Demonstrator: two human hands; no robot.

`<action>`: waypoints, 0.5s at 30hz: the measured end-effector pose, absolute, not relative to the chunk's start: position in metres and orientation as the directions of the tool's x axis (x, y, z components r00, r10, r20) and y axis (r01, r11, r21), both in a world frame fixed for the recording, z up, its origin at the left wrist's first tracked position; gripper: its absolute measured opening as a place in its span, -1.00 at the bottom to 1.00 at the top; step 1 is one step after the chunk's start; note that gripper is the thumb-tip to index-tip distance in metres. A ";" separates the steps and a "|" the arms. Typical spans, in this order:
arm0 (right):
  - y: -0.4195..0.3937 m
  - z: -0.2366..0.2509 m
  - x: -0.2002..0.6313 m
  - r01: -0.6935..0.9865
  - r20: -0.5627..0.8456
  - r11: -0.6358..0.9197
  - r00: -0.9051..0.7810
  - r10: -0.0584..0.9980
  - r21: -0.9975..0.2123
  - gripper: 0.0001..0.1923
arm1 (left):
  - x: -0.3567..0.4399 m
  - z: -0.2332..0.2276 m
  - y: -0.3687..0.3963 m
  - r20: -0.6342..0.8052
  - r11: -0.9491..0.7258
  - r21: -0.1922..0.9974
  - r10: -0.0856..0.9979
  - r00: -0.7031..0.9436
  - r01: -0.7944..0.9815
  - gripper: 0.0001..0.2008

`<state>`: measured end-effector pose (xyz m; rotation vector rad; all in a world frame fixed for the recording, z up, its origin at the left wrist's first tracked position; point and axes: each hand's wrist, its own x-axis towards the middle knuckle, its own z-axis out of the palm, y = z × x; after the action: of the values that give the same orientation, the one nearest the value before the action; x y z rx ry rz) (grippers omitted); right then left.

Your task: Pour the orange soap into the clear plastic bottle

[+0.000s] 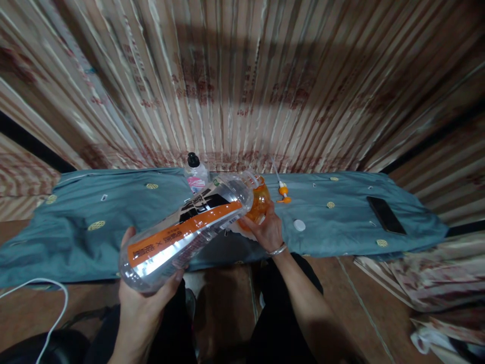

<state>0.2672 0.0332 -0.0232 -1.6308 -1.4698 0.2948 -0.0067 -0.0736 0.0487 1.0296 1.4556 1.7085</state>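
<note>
The left hand (146,298) gripped a clear orange-labelled plastic bottle (185,233), tipped mouth-down to pour; the right hand (267,230) clasped and steadied the small orange bottle (259,202).

Three bottles: clear (185,235), orange (259,202), pink-labelled (196,174); one phone (385,215); one white cap (299,225)

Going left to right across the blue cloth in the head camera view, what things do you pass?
White cable → left hand holding the big clear bottle → right hand on the orange bottle → white cap → black phone.
</note>
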 end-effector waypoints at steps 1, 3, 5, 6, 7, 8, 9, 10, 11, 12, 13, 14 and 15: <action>0.033 -0.022 0.268 0.669 0.361 0.099 0.263 0.895 -0.736 0.01 | -0.007 0.049 -0.073 0.148 -0.164 0.986 0.869 -0.473 0.007 0.34; 0.033 -0.020 0.269 0.655 0.332 0.087 0.260 0.907 -0.751 0.04 | -0.006 0.051 -0.074 0.145 -0.160 0.987 0.869 -0.474 0.008 0.33; 0.033 -0.018 0.269 0.639 0.317 0.085 0.258 0.913 -0.764 0.09 | -0.007 0.052 -0.074 0.137 -0.145 0.989 0.875 -0.465 0.018 0.29; 0.033 -0.018 0.269 0.634 0.317 0.089 0.255 0.914 -0.768 0.10 | -0.008 0.053 -0.074 0.137 -0.137 0.990 0.877 -0.460 0.032 0.26; 0.033 -0.017 0.270 0.632 0.320 0.096 0.251 0.914 -0.769 0.10 | -0.009 0.053 -0.074 0.143 -0.133 0.990 0.878 -0.457 0.054 0.23; 0.032 -0.018 0.270 0.633 0.327 0.104 0.246 0.912 -0.767 0.08 | -0.010 0.052 -0.074 0.157 -0.134 0.988 0.877 -0.455 0.081 0.20; 0.032 -0.018 0.270 0.637 0.335 0.110 0.244 0.910 -0.763 0.04 | -0.012 0.052 -0.074 0.173 -0.138 0.984 0.874 -0.454 0.108 0.18; 0.032 -0.019 0.270 0.644 0.345 0.117 0.241 0.907 -0.756 0.00 | -0.013 0.051 -0.074 0.185 -0.143 0.982 0.872 -0.453 0.127 0.18; 0.031 -0.020 0.271 0.651 0.357 0.124 0.239 0.903 -0.749 -0.03 | -0.014 0.050 -0.074 0.191 -0.143 0.980 0.871 -0.453 0.138 0.19; 0.031 -0.021 0.271 0.657 0.368 0.132 0.235 0.899 -0.742 -0.04 | -0.016 0.049 -0.073 0.190 -0.140 0.980 0.870 -0.455 0.141 0.21; 0.031 -0.022 0.271 0.662 0.380 0.141 0.232 0.896 -0.736 -0.05 | -0.017 0.048 -0.072 0.185 -0.136 0.981 0.870 -0.457 0.139 0.23; 0.031 -0.023 0.271 0.665 0.389 0.149 0.228 0.893 -0.732 -0.04 | -0.018 0.047 -0.072 0.180 -0.134 0.982 0.870 -0.459 0.131 0.25; 0.031 -0.023 0.272 0.666 0.395 0.156 0.224 0.891 -0.730 -0.05 | -0.018 0.045 -0.071 0.172 -0.131 0.984 0.871 -0.461 0.119 0.28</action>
<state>0.2717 0.0307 -0.0235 -1.5738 -1.5073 0.3065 -0.0184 -0.0710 0.0453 1.1200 1.5537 1.6503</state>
